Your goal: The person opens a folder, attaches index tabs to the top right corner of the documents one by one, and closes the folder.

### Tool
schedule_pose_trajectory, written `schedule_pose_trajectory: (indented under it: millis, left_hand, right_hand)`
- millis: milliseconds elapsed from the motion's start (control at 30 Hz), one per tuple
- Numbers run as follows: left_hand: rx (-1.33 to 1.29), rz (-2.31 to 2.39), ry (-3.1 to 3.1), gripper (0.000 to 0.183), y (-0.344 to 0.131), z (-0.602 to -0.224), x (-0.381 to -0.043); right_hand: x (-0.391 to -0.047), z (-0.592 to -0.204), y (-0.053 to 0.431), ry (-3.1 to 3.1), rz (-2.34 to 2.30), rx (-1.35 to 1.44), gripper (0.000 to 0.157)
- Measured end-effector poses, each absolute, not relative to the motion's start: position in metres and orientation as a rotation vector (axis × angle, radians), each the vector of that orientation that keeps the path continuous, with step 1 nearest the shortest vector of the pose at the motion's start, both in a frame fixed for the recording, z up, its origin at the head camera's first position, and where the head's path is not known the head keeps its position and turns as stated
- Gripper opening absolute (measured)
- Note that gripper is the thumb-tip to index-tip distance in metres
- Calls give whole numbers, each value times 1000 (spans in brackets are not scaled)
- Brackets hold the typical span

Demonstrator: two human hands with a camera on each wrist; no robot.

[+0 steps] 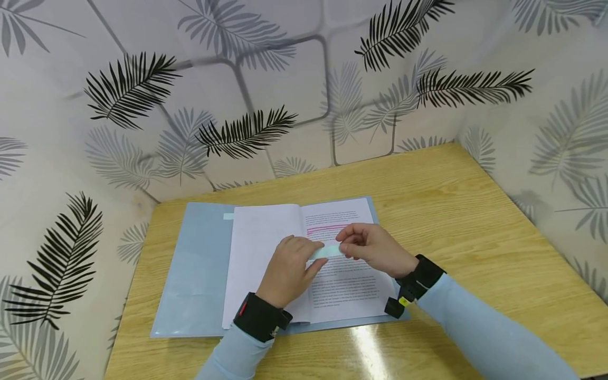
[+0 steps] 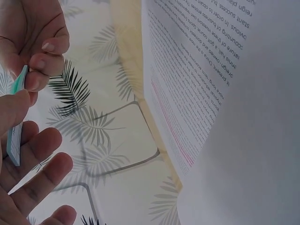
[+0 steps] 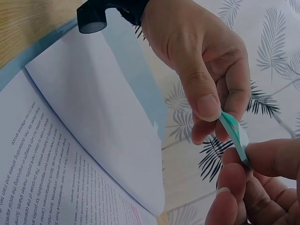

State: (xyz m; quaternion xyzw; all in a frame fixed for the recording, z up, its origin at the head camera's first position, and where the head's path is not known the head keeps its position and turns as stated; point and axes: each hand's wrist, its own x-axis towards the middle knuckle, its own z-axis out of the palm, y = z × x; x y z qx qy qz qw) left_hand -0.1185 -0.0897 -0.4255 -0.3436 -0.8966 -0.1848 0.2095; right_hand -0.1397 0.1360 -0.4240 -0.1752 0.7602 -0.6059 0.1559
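A narrow pale green sticky-note pad (image 1: pixel 329 252) is held over the right page of an open booklet (image 1: pixel 344 282). My left hand (image 1: pixel 290 266) pinches its left end between thumb and fingers. The right hand (image 1: pixel 378 250) pinches the other end with thumb and curled fingers. Seen edge-on in the left wrist view, the pad (image 2: pixel 16 143) has a brighter green edge lifting near the right hand. In the right wrist view, the strip (image 3: pixel 232 130) bends slightly between both hands; whether one sheet is separate I cannot tell. Fingertips cover both its ends.
The booklet lies in an opened light blue folder (image 1: pixel 197 274) on a wooden table (image 1: pixel 475 227). A small pale tab (image 1: pixel 228 216) sits by the left page's upper edge. Pink lines (image 1: pixel 328 229) mark the printed text. Leaf-patterned walls (image 1: pixel 285 95) surround the table.
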Motion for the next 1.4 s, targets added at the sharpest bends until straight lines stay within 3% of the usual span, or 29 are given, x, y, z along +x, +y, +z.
schedule_pose_trajectory:
  millis: [267,533,933,1200,1300,1400]
  left_hand:
    - [-970,-563,-2481,27,-87,-426,-117]
    - [-972,-581,-2454,30,-84,-427,-115]
    - [-765,-649,-2392,16,-84,-425,-109]
    - [-890,-630,-2332,34,-71,-424,-103]
    - [-887,-615,-2322,29,-68,-424,-102]
    - [-864,-599,-2309,19,-68,-425,-101]
  right_hand:
    - [-139,-427,132,2158,-1754,-532,26]
    - [-139,-428,131,2198,-1732,-560,21]
    - [-136,-427,133,2230,-1766,-537,15]
    - [-131,-427,129,2362,-1783,-623,20]
    - [-128,-424,126,2401,-1774,-671,23]
    - [-125,-423,125,2405,-1768,-691,16]
